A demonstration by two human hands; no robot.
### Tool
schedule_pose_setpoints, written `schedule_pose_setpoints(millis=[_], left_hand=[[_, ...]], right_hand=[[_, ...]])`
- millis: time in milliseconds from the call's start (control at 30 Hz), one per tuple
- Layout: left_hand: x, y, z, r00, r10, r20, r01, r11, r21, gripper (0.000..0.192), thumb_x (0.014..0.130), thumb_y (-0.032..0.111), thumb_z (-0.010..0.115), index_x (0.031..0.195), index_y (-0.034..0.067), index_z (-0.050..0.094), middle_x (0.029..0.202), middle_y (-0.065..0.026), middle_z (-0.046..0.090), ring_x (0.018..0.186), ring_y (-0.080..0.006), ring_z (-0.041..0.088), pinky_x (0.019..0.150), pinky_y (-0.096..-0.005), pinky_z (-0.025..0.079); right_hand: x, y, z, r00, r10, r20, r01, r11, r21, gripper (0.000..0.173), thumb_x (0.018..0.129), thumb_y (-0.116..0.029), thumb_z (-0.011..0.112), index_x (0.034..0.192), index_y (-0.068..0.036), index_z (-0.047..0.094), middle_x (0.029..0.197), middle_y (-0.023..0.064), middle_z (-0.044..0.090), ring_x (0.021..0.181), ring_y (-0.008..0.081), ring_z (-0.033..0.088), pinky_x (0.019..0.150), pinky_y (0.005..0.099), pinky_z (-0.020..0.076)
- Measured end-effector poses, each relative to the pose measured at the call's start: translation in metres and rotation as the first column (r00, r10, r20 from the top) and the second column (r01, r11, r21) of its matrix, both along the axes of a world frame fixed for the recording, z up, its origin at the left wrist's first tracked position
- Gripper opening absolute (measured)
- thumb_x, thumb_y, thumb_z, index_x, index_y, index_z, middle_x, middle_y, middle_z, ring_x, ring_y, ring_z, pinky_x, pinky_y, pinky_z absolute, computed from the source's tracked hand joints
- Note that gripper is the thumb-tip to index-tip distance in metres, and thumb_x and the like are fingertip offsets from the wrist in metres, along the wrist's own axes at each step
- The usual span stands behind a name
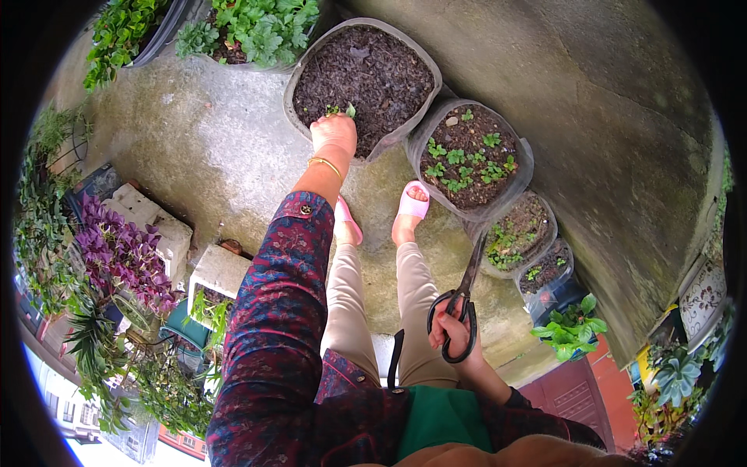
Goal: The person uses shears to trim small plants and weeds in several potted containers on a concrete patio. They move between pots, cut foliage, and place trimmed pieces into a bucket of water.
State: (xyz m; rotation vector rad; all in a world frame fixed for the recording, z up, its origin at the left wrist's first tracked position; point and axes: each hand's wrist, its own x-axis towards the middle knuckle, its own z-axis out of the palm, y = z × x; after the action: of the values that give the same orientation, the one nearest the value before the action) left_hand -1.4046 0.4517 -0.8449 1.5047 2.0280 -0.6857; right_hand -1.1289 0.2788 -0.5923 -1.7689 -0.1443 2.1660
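Observation:
My left hand (334, 135) is closed over the near edge of a large grow bag (435, 87) full of dark soil (367, 76). Small green leaves (350, 110) poke out past its fingers; whether their stems are rooted in the soil is hidden by the fist. In front of my waist, my right hand (458, 333) grips black-handled scissors (465, 286) by the loops. Their blades lie together and point away from me, toward a smaller grow bag (528, 160) with several green seedlings (455, 156).
Two smaller planters (548, 213) (569, 257) continue the row along a concrete wall (583, 117). At top left grow leafy plants (268, 29). Purple-leaved plants (117, 251), concrete blocks (219, 268) and a green pot (181, 324) line the left side. My pink slippers (413, 199) stand on concrete flooring (233, 152).

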Motion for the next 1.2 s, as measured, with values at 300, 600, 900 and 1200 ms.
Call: schedule_pose_setpoints(millis=[300,600,900,1200], left_hand=[[-0.049,0.005,0.021,0.929,0.164,0.331,-0.220,0.966,0.138,0.020,0.081,0.020,0.059,0.095,0.008,0.066,0.096,-0.0202,0.064,0.091,-0.0374,0.062,0.082,-0.0425,0.050],[-0.078,0.009,0.044,0.939,0.087,0.333,-0.192,0.936,0.296,0.018,0.081,0.018,0.062,0.094,0.006,0.063,0.091,-0.0189,0.065,0.088,-0.0341,0.064,0.078,-0.0408,0.050],[-0.017,0.014,0.011,0.993,0.112,0.030,-0.113,0.992,0.061,0.030,0.084,0.008,0.054,0.112,0.002,0.046,0.109,-0.0220,0.060,0.102,-0.0331,0.061,0.085,-0.0411,0.051],[-0.031,0.014,-0.007,0.959,0.185,0.216,-0.212,0.971,0.110,0.021,0.081,0.008,0.054,0.101,0.004,0.057,0.101,-0.0235,0.063,0.099,-0.0376,0.060,0.087,-0.0427,0.049]], right_hand=[[0.001,0.001,0.000,1.000,-0.004,-0.002,0.004,1.000,-0.003,0.011,0.087,-0.008,0.048,0.098,-0.008,0.048,0.060,0.0048,0.043,0.049,0.0137,0.042,0.044,0.0287,0.0394],[0.005,0.000,-0.006,0.999,-0.024,-0.028,0.024,1.000,-0.006,0.011,0.087,-0.008,0.049,0.098,-0.008,0.049,0.061,0.0044,0.043,0.050,0.0133,0.042,0.044,0.0285,0.0393],[0.010,-0.005,-0.009,0.999,-0.038,-0.039,0.038,0.999,-0.008,0.012,0.086,-0.007,0.049,0.098,-0.008,0.048,0.061,0.0047,0.043,0.049,0.0134,0.042,0.045,0.0289,0.0390],[0.013,-0.004,-0.009,0.999,-0.053,-0.013,0.053,0.999,-0.014,0.012,0.086,-0.007,0.049,0.098,-0.008,0.048,0.060,0.0049,0.043,0.049,0.0136,0.042,0.044,0.0295,0.0387]])
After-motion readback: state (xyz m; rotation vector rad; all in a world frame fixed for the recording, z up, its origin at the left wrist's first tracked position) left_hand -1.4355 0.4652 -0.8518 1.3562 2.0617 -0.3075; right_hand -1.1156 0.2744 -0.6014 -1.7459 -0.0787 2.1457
